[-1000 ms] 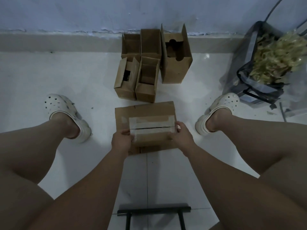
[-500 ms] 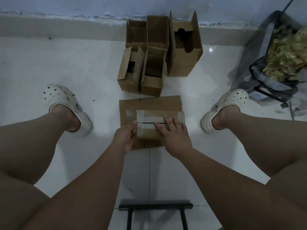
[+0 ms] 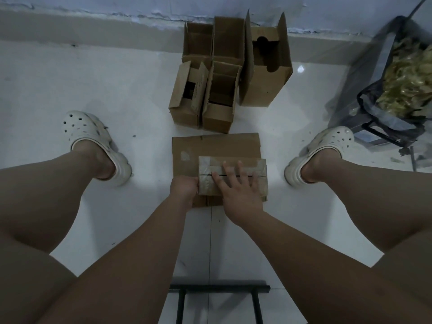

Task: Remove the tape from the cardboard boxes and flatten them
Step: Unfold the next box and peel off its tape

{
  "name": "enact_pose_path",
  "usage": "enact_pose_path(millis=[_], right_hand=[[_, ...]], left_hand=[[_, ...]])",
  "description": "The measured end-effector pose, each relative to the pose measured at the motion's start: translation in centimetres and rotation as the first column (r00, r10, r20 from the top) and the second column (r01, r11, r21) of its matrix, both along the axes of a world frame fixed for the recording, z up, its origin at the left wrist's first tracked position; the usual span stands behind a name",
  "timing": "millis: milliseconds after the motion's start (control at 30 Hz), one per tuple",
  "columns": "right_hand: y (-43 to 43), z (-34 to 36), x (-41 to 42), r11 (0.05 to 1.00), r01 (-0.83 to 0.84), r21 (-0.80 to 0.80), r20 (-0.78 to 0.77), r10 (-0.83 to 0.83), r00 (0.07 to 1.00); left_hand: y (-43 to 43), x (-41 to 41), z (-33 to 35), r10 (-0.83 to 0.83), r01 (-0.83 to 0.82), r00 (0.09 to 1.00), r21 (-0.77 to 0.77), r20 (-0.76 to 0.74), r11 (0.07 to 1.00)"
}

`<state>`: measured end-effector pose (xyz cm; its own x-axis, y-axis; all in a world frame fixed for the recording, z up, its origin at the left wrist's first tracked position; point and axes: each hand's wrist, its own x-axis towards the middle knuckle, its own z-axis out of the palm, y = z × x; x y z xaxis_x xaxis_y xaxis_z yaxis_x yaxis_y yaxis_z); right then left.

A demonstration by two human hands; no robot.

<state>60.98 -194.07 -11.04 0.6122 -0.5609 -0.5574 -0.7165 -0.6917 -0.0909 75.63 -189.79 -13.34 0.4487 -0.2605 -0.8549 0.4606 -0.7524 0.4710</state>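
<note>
Taped box (image 3: 260,183) on flattened cardboard (image 3: 217,146), between feet. Left hand (image 3: 183,189) grips box's left end; right hand (image 3: 236,190) spread flat over tape (image 3: 205,168). Advice: keep box steady, lift tape corner with nail, peel slowly along seam.

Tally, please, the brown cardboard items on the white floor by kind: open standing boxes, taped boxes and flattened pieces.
Open standing brown cardboard boxes: 5
Taped brown cardboard box: 1
Flattened brown cardboard piece beneath it: 1
Total: 7
</note>
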Motion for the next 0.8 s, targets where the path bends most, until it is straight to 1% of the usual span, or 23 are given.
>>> enact_pose_path(millis=[67,133,200,267,433,533,600,800], right_hand=[[-0.1,-0.2,-0.4,0.998,-0.057,0.041,0.016,0.057,0.998],[0.0,-0.3,-0.5,0.996,-0.058,0.063,0.007,0.058,0.998],[0.2,-0.3,-0.3,0.998,-0.04,0.057,-0.004,0.04,0.999],[0.5,-0.3,-0.1,0.998,-0.024,0.055,-0.013,0.025,1.0],[0.9,-0.4,-0.3,0.997,0.013,0.072,-0.026,-0.011,1.0],[0.7,-0.4,-0.3,0.993,0.06,0.097,-0.023,-0.058,0.998],[0.5,-0.4,-0.3,0.99,0.089,0.111,-0.026,-0.086,0.996],[0.1,-0.2,-0.6,0.986,0.11,0.127,-0.036,-0.107,0.994]], left_hand=[[-0.1,-0.2,0.0,-0.126,0.125,0.987,0.023,0.099,0.992],[-0.3,-0.5,0.0,-0.215,0.211,0.956,0.044,0.2,0.977],[-0.6,-0.8,0.3,-0.24,0.229,0.93,0.071,0.278,0.971],[-0.8,-1.0,0.4,-0.254,0.238,0.914,0.089,0.316,0.967],[-0.9,-1.3,0.7,-0.272,0.267,0.906,0.061,0.324,0.962],[-0.9,-1.4,0.9,-0.261,0.261,0.919,0.04,0.295,0.965],[-0.7,-1.5,0.6,-0.237,0.247,0.934,-0.002,0.268,0.969],[-0.6,-1.8,0.5,-0.096,0.124,0.982,-0.17,0.162,0.978]])
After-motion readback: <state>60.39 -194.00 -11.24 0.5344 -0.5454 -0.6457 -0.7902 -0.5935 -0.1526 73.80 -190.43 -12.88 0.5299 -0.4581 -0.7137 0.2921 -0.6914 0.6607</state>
